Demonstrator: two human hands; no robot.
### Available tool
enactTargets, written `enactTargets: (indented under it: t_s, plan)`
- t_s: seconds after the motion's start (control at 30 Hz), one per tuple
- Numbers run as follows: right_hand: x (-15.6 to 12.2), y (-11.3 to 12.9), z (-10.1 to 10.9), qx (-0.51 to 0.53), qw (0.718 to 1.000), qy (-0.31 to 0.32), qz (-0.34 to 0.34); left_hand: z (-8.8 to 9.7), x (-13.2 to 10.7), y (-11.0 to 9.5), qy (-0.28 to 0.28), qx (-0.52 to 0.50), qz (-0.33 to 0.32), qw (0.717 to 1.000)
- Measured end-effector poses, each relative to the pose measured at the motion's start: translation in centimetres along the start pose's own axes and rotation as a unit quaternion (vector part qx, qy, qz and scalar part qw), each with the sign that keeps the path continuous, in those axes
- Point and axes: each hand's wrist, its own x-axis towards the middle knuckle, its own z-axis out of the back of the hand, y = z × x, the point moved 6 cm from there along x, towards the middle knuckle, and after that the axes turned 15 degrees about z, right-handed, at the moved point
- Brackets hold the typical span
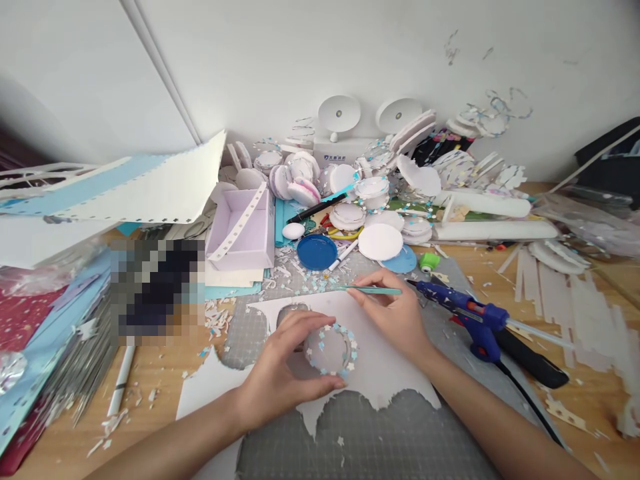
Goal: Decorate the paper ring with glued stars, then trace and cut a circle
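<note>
Left hand (283, 363): thumb and fingers curled round opposite edges of the star-covered ring (351, 347), gripping it over the white sheet (393, 363); contact with the sheet cannot be told. Right hand (395, 317): fingers pinching the tweezers (380, 291), tip near loose stars (305, 283); whether the tip grips one, cannot tell.

Risks: a hard squeeze might bend the thin ring or knock stars loose; a slack pinch could drop the tweezers. Glue gun (463, 303) lies near the right hand; a careless sideways swing may bump it, with a burn possible if hot.
</note>
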Motion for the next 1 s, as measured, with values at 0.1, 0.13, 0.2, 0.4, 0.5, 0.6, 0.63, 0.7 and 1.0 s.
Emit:
enactTargets:
  t_s: [0.1, 0.13, 0.2, 0.4, 0.5, 0.6, 0.63, 0.7, 1.0]
  plan:
    - [0.0, 0.0, 0.0, -0.016, 1.0, -0.002, 0.008, -0.2, 0.0, 0.0, 0.018, -0.003, 0.012, 1.0]
    - [0.0, 0.1, 0.0, -0.02, 1.0, -0.001, 0.013, -0.3, 0.0, 0.0, 0.024, -0.005, 0.019, 1.0]
    - [0.0, 0.2, -0.1, -0.025, 0.999, 0.0, 0.022, -0.4, 0.0, 0.1, 0.036, -0.008, 0.026, 0.999]
    - [0.3, 0.2, 0.0, -0.049, 0.998, -0.012, 0.041, -0.3, -0.1, -0.2, 0.04, -0.007, -0.005, 0.999]
    - [0.5, 0.4, 0.7, -0.065, 0.997, -0.029, 0.043, 0.2, -0.3, -0.2, 0.017, -0.03, -0.003, 0.999]
    - [0.4, 0.6, 1.2, -0.076, 0.996, -0.034, 0.04, 1.0, -0.4, 0.1, -0.019, -0.094, 0.02, 0.995]
    - [0.4, 0.7, 1.4, -0.079, 0.996, -0.032, 0.04, 1.3, -0.5, 0.3, -0.037, -0.117, 0.027, 0.992]
    - [0.3, 0.9, 1.6, -0.087, 0.995, -0.03, 0.041, 1.8, -0.6, 0.7, -0.077, -0.159, 0.037, 0.984]
    - [-0.1, 0.8, 1.3, -0.106, 0.993, -0.014, 0.053, 1.9, -0.7, 1.7, -0.122, -0.224, 0.078, 0.964]
